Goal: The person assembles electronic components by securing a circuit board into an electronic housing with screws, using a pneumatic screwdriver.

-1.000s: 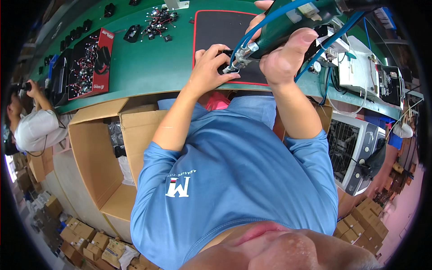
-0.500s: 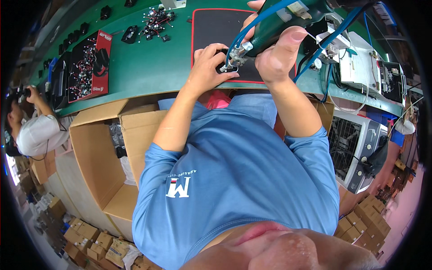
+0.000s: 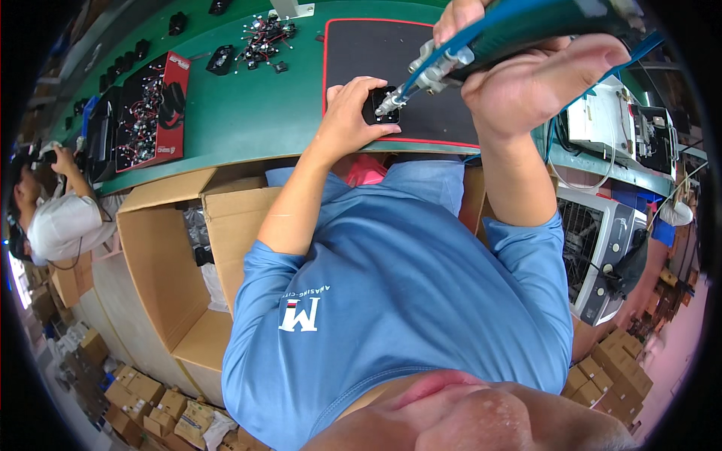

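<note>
My left hand is closed around the side of a small black housing, thumb along its near edge and fingers over its far side. The housing rests on a black mat with a red border. In my right hand is a dark green power screwdriver with a silver nose and a blue hose. It leans over to the right, its tip at the inside of the housing. Exact contact there cannot be made out.
A pile of small wired parts lies on the green table. To its left stands a red box of similar parts. White equipment stands at right. An open carton sits below the table edge; a person works at far left.
My right hand has moved to the right and tilted the screwdriver further over. Its tip stays at the housing, which my left hand keeps holding in about the same place.
</note>
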Available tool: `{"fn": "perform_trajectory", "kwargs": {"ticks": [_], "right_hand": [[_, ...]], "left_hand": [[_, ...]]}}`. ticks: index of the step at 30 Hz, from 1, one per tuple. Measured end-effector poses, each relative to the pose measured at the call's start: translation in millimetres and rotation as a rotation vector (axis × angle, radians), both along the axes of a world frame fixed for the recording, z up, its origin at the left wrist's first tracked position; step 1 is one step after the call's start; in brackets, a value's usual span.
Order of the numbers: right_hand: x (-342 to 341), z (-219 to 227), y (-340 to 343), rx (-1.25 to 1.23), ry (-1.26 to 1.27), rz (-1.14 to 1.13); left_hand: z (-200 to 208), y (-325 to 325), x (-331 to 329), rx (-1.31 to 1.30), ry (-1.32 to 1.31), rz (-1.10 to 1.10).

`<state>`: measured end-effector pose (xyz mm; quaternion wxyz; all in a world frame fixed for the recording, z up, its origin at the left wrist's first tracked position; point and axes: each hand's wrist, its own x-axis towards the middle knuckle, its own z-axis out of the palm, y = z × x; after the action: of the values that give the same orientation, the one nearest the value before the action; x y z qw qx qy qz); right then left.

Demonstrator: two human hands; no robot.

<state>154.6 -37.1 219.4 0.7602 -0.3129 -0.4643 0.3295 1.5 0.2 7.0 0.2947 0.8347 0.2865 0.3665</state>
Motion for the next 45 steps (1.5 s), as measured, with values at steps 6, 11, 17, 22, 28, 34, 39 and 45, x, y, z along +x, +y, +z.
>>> {"fn": "perform_trajectory", "kwargs": {"ticks": [6,11,17,22,28,34,39,45], "right_hand": [[1.1,-62.7,9.1,-0.089,-0.119,-0.009],[-1.7,-93.0,15.2,-0.062,0.046,0.059],[-7.2,-90.5,14.3,-0.07,0.03,0.034],[-3.3,-98.6,16.0,-0.068,-0.058,0.028],[-9.2,-109.9,18.0,-0.035,0.005,-0.003],[10.2,-42.4,29.6,0.098,0.023,0.058],[39.6,19.7,21.4,0.255,-0.028,-0.251],[64.4,-26.4,-17.2,-0.059,-0.281,-0.187]], "left_hand": [[-5.8,2.3,2.0,0.004,0.0,-0.028],[-12.2,2.2,1.1,0.004,-0.007,-0.045],[-4.9,0.5,-1.0,0.036,0.009,-0.02],[-3.8,0.3,-0.7,0.015,0.041,-0.023],[-1.3,-0.2,-2.0,0.05,0.028,-0.011],[-6.2,3.6,-1.7,0.096,0.081,-0.009],[9.9,23.2,6.6,-0.138,0.15,-0.046],[32.6,144.7,60.8,0.015,0.435,0.102]]}}
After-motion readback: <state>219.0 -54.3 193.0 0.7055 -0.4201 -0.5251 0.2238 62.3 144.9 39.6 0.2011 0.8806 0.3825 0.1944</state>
